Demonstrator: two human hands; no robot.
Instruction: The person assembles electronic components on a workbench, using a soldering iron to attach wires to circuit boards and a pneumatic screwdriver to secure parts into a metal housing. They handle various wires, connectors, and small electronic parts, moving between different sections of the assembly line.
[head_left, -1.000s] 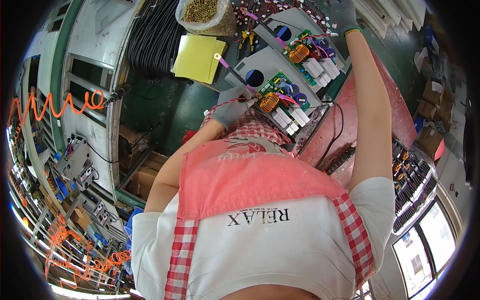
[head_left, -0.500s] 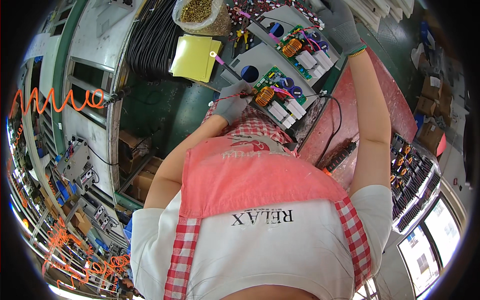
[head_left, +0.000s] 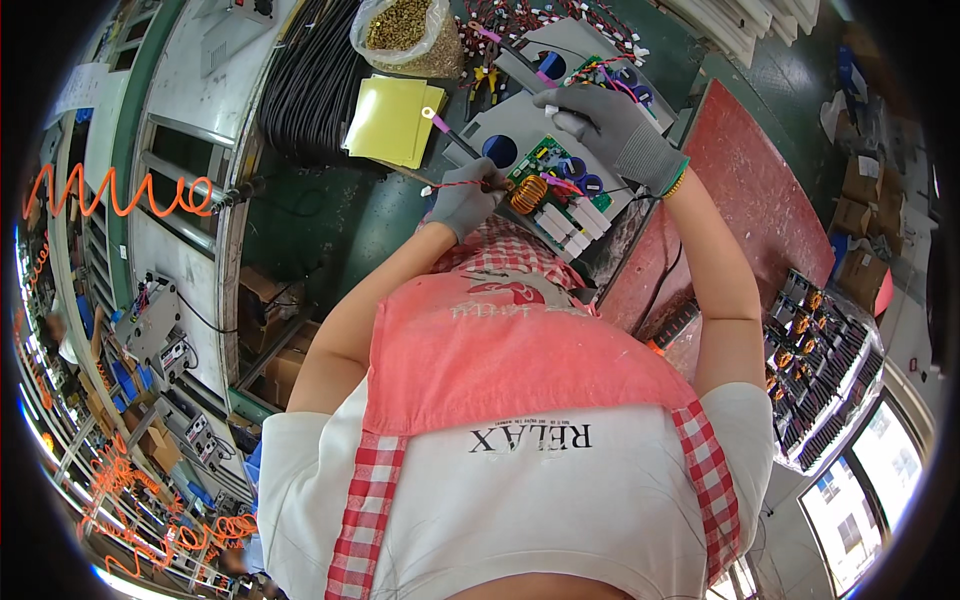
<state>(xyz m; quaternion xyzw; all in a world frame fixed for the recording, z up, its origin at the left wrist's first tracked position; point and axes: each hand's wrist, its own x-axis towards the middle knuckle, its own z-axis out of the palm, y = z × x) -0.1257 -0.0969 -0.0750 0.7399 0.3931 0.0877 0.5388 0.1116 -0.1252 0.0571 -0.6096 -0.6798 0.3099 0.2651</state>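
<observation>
My left hand [head_left: 464, 203], in a grey glove, is closed on a twisted red-and-black wire [head_left: 455, 184] at the left edge of the nearer circuit board [head_left: 548, 163]. That green board carries a copper coil [head_left: 528, 194], blue capacitors and white blocks, and sits on a grey metal plate [head_left: 508, 118]. Above the board is my gloved right hand [head_left: 625, 130], its fingers pinched around a small white piece [head_left: 551, 112] too small to name. This hand partly covers a second board [head_left: 628, 80] on another grey plate behind. A black cable with a pink sleeve and ring terminal [head_left: 437, 121] sticks out from the nearer plate.
Yellow sheets [head_left: 388, 120], a black cable coil [head_left: 312, 85] and a bag of brass-coloured parts [head_left: 400, 30] lie at the far left. Loose red-and-black wires [head_left: 545, 18] lie behind the plates. A red board [head_left: 735, 190] extends right, near a stack of black-wired coils [head_left: 815, 365].
My right hand has come back nearer and to the left, from beyond the far board to above the nearer one. My left hand stays on the wire, almost unmoved.
</observation>
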